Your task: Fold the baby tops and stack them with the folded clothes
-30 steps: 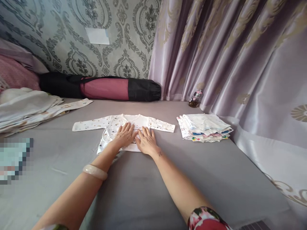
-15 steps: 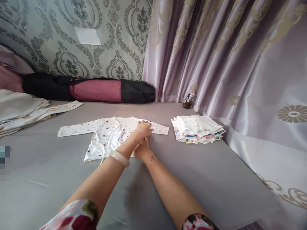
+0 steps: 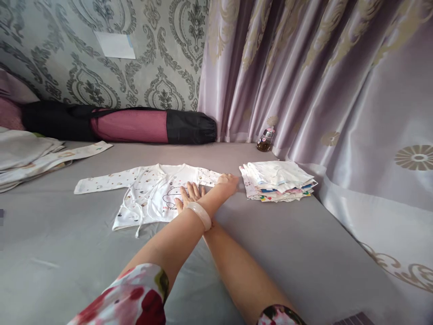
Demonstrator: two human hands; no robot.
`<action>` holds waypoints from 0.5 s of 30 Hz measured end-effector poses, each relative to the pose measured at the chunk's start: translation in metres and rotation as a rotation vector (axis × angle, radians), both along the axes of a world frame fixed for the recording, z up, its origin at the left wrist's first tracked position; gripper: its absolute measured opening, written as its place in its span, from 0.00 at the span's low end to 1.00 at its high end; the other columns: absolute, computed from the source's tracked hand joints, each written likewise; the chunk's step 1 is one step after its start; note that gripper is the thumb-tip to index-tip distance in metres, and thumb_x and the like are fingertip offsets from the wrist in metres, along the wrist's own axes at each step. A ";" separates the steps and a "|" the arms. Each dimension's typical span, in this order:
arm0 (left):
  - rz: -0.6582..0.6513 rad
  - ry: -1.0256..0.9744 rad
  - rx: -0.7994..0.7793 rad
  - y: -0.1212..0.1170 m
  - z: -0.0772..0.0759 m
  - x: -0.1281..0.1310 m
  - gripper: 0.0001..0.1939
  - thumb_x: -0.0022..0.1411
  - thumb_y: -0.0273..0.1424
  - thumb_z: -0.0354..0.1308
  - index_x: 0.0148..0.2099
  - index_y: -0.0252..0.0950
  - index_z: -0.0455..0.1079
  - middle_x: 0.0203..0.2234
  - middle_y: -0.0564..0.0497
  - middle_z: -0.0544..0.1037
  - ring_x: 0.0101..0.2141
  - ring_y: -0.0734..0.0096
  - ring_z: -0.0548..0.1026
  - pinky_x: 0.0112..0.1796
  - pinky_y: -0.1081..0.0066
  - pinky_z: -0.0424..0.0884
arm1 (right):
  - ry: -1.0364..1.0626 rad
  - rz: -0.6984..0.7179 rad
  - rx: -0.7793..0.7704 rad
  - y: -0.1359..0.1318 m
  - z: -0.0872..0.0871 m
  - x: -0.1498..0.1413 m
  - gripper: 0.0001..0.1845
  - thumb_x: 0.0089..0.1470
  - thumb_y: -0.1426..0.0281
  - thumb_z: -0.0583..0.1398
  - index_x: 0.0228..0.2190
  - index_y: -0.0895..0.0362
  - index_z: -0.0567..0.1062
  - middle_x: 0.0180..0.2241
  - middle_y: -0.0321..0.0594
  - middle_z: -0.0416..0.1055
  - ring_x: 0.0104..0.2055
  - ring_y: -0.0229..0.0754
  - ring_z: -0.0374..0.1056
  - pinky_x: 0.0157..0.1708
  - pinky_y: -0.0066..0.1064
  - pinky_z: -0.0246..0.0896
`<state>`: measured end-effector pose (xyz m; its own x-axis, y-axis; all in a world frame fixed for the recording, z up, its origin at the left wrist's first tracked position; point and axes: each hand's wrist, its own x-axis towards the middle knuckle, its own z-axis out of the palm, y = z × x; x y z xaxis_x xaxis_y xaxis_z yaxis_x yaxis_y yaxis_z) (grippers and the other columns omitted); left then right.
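Observation:
A small white baby shirt [image 3: 154,196] with long patterned sleeves, tie strings and a printed bear lies spread out, front side up. My right hand [image 3: 189,195] rests on its printed front, fingers spread, with nothing held. Crossing above my right forearm, my left arm with a pale bangle reaches to the shirt's right-hand sleeve. My left hand [image 3: 228,181] lies over that sleeve's end, palm down, and hides the cuff. Its fingers are only partly visible and slightly blurred.
A stack of folded baby clothes [image 3: 279,180] sits to the right, near the curtain [image 3: 233,67]. Behind it stands a small bottle [image 3: 265,140]. A long black and pink bag [image 3: 130,125] lies along the wall. More loose clothes [image 3: 30,155] are heaped at left on the grey sheet [image 3: 84,253].
My left hand has moved right along the sleeve to its end. My right hand has shifted a little left and now lies with spread fingers on the shirt front. The view has shifted slightly.

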<state>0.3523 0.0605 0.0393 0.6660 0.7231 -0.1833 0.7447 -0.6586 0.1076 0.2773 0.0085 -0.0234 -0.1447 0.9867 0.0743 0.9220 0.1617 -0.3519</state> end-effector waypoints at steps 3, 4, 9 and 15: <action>-0.018 -0.015 0.021 -0.001 -0.003 0.000 0.17 0.64 0.26 0.54 0.54 0.31 0.71 0.50 0.36 0.76 0.53 0.56 0.73 0.51 0.61 0.69 | 0.006 -0.014 -0.019 0.000 0.002 -0.001 0.32 0.66 0.56 0.47 0.65 0.58 0.57 0.70 0.47 0.43 0.71 0.50 0.37 0.68 0.51 0.29; -0.020 -0.024 0.027 -0.001 -0.004 -0.001 0.17 0.64 0.24 0.53 0.54 0.31 0.71 0.50 0.35 0.76 0.53 0.56 0.73 0.51 0.61 0.69 | 0.006 -0.021 -0.023 0.001 0.001 -0.001 0.31 0.66 0.56 0.48 0.65 0.58 0.58 0.69 0.46 0.44 0.71 0.50 0.37 0.68 0.51 0.30; -0.003 -0.080 0.020 0.002 -0.006 -0.001 0.17 0.63 0.23 0.54 0.53 0.32 0.73 0.49 0.37 0.76 0.53 0.57 0.74 0.51 0.63 0.70 | 0.002 -0.049 0.010 0.009 -0.008 -0.003 0.29 0.67 0.56 0.47 0.63 0.56 0.61 0.68 0.44 0.49 0.71 0.48 0.41 0.68 0.49 0.33; 0.130 -0.218 -0.017 0.025 0.000 -0.015 0.15 0.65 0.33 0.51 0.47 0.34 0.76 0.44 0.38 0.79 0.48 0.56 0.77 0.47 0.64 0.73 | -0.118 -0.030 0.112 0.016 -0.009 0.001 0.22 0.65 0.57 0.51 0.55 0.49 0.71 0.62 0.36 0.64 0.65 0.47 0.54 0.66 0.42 0.44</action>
